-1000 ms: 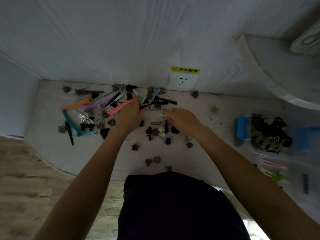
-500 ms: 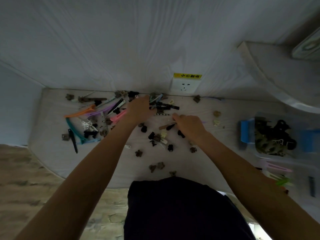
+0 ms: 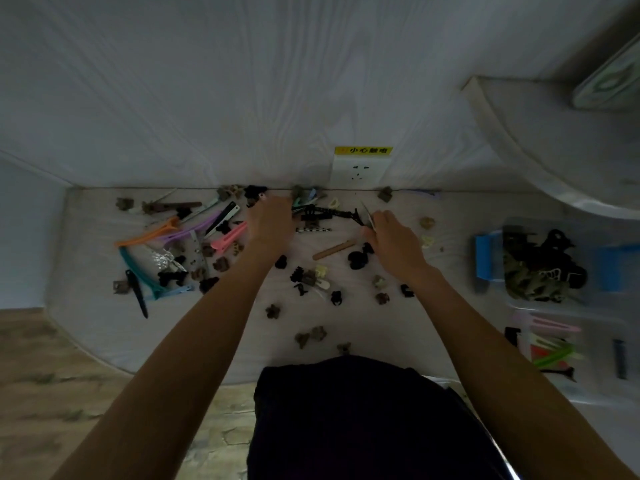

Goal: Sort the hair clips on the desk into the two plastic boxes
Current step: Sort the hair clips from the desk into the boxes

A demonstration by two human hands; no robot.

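The left hand (image 3: 272, 221) reaches to the far edge of the tabletop (image 3: 346, 317), upper centre of the frame, its fingers curled down among the clips at the wall; whether it has hold of one I cannot tell. The right hand (image 3: 391, 237), just right of centre, pinches a thin pale clip (image 3: 367, 213) between thumb and fingertips, the clip's end sticking up toward the wall.

At the right edge stand two clear plastic boxes. The upper box (image 3: 550, 225), with blue latches, holds dark and camouflage-patterned claw clips. The lower box (image 3: 568, 389) holds long flat clips in pink, green and pale tones.

Hair clips (image 3: 180, 244) lie scattered across the tabletop: long orange, purple, pink and teal ones at the left, small brown and black claw clips through the middle, a tan stick-shaped clip (image 3: 334, 250) just beside the right hand. A wall socket (image 3: 358, 171) with a yellow label sits above the hands.
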